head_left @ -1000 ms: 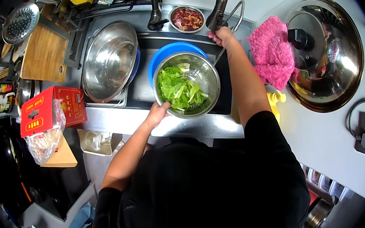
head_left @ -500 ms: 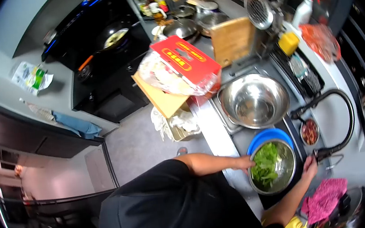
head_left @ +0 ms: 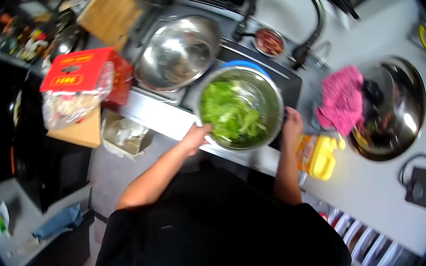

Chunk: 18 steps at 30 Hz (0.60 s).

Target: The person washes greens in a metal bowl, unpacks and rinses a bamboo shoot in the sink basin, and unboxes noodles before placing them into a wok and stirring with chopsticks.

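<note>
A steel bowl (head_left: pixel 267 92) with leafy greens (head_left: pixel 227 111) in it is between my hands over the near edge of the sink. My left hand (head_left: pixel 196 138) grips its lower left rim, thumb near the leaves. At the right side, my right hand (head_left: pixel 291 125) is closed against the rim; some of its fingers are hidden. Part of a blue basin (head_left: pixel 247 65) shows behind the bowl. The black faucet (head_left: pixel 297 57) arches over the counter just beyond.
A large steel pot (head_left: pixel 184 53) stands left of the bowl. Behind is a small bowl of reddish-brown pieces (head_left: pixel 269 42). To the right are a pink cloth (head_left: pixel 343 99), a yellow jug (head_left: pixel 323 157) and a lidded pan (head_left: pixel 403 113). A red box (head_left: pixel 79 71) sits at left.
My right hand has moved from beside the faucet to the bowl's right rim. The bowl has come toward me, away from the blue basin. The camera view has turned to the right.
</note>
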### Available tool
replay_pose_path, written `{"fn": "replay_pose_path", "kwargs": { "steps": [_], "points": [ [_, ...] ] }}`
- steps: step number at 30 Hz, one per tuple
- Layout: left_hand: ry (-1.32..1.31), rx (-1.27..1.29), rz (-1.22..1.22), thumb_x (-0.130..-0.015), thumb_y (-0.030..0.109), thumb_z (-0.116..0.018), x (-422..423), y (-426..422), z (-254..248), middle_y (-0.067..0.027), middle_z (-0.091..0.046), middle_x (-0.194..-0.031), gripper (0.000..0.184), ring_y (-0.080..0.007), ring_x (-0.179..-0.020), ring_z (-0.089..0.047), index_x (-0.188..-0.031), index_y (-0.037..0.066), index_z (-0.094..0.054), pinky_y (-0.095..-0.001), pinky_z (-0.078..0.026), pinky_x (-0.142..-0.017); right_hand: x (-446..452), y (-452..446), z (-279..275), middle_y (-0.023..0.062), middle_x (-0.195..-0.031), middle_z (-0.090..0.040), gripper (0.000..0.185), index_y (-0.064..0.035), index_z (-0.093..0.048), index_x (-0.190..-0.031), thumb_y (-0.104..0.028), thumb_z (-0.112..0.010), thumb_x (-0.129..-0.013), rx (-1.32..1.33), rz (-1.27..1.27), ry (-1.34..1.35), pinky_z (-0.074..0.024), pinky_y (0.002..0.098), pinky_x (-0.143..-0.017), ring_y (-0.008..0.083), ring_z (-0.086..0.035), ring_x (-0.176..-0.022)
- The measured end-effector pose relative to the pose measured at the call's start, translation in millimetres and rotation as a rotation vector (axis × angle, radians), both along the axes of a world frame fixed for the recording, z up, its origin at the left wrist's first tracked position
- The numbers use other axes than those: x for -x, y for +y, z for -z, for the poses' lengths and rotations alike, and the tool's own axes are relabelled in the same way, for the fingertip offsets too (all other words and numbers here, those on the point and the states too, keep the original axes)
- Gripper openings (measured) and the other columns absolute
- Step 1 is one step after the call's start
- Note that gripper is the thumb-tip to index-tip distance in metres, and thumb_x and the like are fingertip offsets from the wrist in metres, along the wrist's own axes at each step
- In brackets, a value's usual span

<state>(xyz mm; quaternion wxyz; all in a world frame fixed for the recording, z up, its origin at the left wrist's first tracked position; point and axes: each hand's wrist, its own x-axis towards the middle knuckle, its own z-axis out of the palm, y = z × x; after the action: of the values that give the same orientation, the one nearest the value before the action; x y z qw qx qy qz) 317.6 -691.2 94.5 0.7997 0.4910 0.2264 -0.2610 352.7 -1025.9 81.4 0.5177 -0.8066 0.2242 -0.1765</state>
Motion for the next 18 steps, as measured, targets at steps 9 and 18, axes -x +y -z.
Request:
{"fn": "replay_pose_path", "kwargs": {
  "steps": [9, 18],
  "points": [
    [0.031, -0.146, -0.092, -0.086, 0.007, -0.058, 71, 99, -134, -0.0096, -0.066, -0.096, 0.034, -0.0148, -0.072, -0.064, -0.117, -0.005, -0.057, -0.028, -0.054, -0.059, 84, 72, -16, 0.0009, -0.086, -0.065, 0.021, -0.0019, -0.068, -0.1, -0.019, -0.057, -0.102, -0.132, -0.063, 0.036, -0.0475, 0.0256, -0.075, 0.0097, -0.056, -0.079],
    [-0.125, 0.054, -0.306, -0.087, 0.008, -0.057, 208, 288, -234, -0.0104, -0.07, -0.098, 0.03, -0.0167, -0.079, -0.07, -0.115, -0.004, -0.062, -0.0299, -0.061, -0.066, 108, 214, -142, -0.0077, -0.077, -0.054, 0.024, -0.0054, -0.069, -0.11, -0.024, -0.056, -0.104, -0.182, -0.252, -0.255, -0.0298, 0.0168, -0.056, -0.0001, -0.039, -0.064]
  ]
}}
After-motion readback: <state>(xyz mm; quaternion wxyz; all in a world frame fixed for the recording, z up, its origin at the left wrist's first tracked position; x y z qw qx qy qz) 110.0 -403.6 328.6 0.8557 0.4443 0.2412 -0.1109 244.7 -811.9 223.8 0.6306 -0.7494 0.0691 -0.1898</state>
